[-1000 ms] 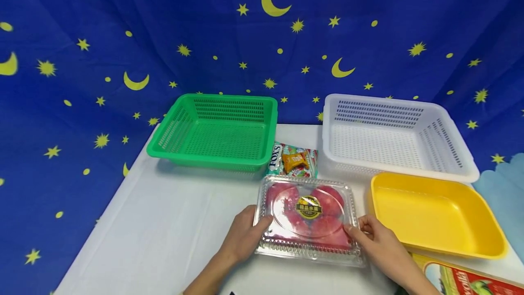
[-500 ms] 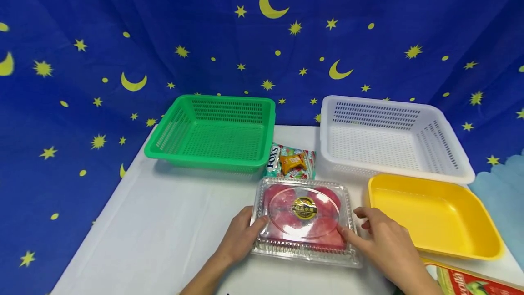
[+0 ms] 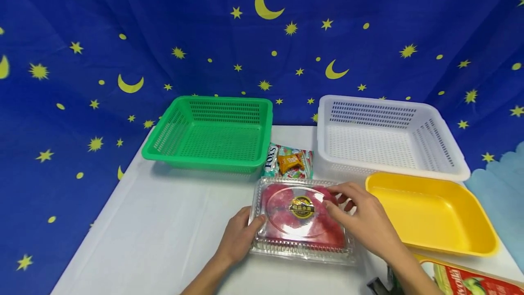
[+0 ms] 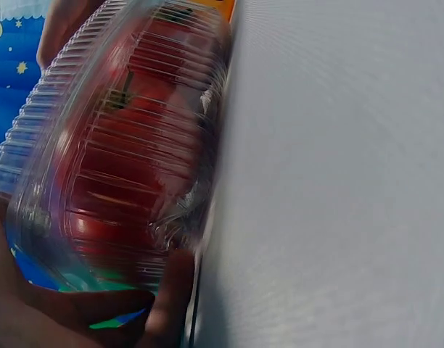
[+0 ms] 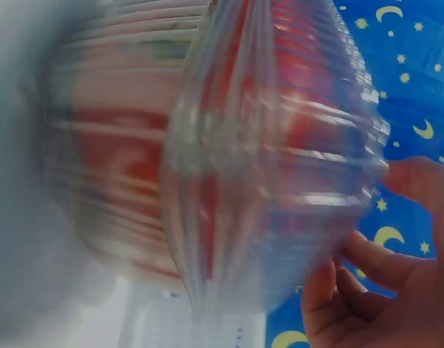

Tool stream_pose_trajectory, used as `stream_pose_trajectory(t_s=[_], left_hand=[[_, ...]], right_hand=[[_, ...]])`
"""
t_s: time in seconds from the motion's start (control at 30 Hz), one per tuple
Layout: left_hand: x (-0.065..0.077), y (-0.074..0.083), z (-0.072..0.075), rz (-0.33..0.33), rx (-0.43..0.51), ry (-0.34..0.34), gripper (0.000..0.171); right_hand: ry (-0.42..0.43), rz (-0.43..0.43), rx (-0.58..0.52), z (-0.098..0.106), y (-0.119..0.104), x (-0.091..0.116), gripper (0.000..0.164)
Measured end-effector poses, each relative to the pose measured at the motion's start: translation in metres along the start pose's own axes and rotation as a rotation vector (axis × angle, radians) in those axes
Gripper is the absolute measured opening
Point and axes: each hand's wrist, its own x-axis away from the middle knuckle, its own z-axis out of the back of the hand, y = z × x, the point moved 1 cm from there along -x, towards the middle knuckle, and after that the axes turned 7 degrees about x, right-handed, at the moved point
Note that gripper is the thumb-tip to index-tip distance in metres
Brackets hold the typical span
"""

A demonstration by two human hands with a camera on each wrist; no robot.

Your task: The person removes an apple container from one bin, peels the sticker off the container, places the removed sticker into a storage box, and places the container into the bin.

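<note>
A clear plastic clamshell box (image 3: 282,236) of red fruit, round like tomatoes, lies in front of me with a black and gold label on its lid. My left hand (image 3: 239,236) grips its left side, thumb on top of the rim. In the left wrist view, a green stem shows on the red fruit (image 4: 135,156) behind the ribbed wall. My right hand (image 3: 364,215) is over the lid's right part, thumb and fingers loosely bent, fingertips right at the plastic. The right wrist view is blurred, with the thumb (image 5: 410,181) at the lid's edge.
Behind the box lies a FOX'S candy bag (image 3: 270,160) with an orange wrapped packet (image 3: 290,162) on it. A green basket (image 3: 204,165) stands back left and a white basket (image 3: 389,170) back right. A yellow tray (image 3: 434,211) and a red package (image 3: 471,281) lie at right.
My right hand has left the box's right edge and moved up and left over the lid. The left hand keeps its grip. The whole head view has shifted slightly left.
</note>
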Motion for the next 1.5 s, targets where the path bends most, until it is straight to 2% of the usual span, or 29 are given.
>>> stream_pose_trajectory(t_s=[0.17,0.4,0.53,0.77,0.93,1.13,1.33,1.5], left_hand=[[0.001,-0.003,-0.003,-0.017,0.069,0.006,0.054],[-0.003,-0.01,-0.006,-0.04,0.378,-0.068,0.072],[-0.007,-0.011,-0.003,-0.051,0.475,-0.102,0.072],[-0.018,-0.007,0.003,-0.053,0.538,-0.12,0.068],[-0.039,-0.006,0.008,-0.068,0.555,-0.12,0.066],[-0.061,-0.007,0.007,-0.064,0.573,-0.167,0.06],[-0.065,-0.014,0.004,-0.038,0.559,-0.163,0.052],[-0.065,-0.017,0.001,-0.024,0.556,-0.158,0.047]], right_hand=[[-0.047,0.02,-0.055,-0.012,-0.002,-0.006,0.031],[-0.052,0.046,0.034,-0.024,-0.007,-0.012,0.032],[-0.058,0.051,0.062,-0.028,-0.009,-0.013,0.029],[-0.071,0.033,0.105,-0.032,-0.013,-0.014,0.03],[-0.06,0.06,0.134,-0.034,-0.013,-0.015,0.034],[-0.03,0.1,0.154,-0.036,-0.013,-0.014,0.033],[0.0,0.143,0.19,-0.039,-0.015,-0.013,0.031],[-0.006,0.143,0.207,-0.04,-0.015,-0.011,0.03]])
